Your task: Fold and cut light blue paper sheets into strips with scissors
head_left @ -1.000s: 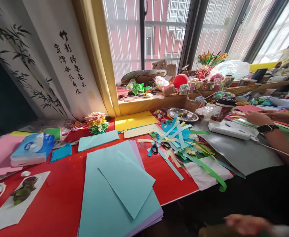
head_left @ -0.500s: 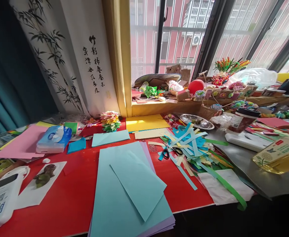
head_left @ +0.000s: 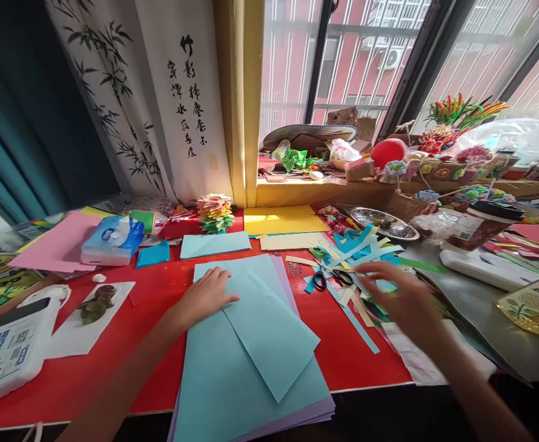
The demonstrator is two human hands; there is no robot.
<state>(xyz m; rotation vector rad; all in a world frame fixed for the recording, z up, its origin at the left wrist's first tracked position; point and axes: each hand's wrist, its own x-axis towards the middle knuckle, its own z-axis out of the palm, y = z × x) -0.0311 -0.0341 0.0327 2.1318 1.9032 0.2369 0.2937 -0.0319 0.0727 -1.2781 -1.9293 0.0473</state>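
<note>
My left hand [head_left: 209, 294] lies at the top left of a stack of large light-blue paper [head_left: 218, 380], thumb apart from the fingers. It is open and seems to touch the paper. A smaller light-blue sheet [head_left: 274, 331] rests slantwise on the stack, its upper corner close to my left thumb. My right hand [head_left: 401, 294] is open, fingers apart and a little blurred, above the pile of cut paper strips [head_left: 361, 245]. Just left of its fingertips are black-handled scissors [head_left: 342, 277], lying on the strips. Purple sheets [head_left: 310, 417] show beneath the light-blue stack.
Folded light-blue [head_left: 217, 245] and cream paper [head_left: 292, 241] lie behind the stack, beside a yellow sheet [head_left: 283, 221]. A tissue pack [head_left: 113, 240] and white box [head_left: 11, 356] stand left. Rightward are a metal dish [head_left: 384, 224], a lidded cup [head_left: 485, 227] and a bottle [head_left: 536, 307].
Both my arms have come into view: the left hand onto the paper stack, the right over the strips near the scissors. The camera view has shifted slightly left. The stack looks unmoved.
</note>
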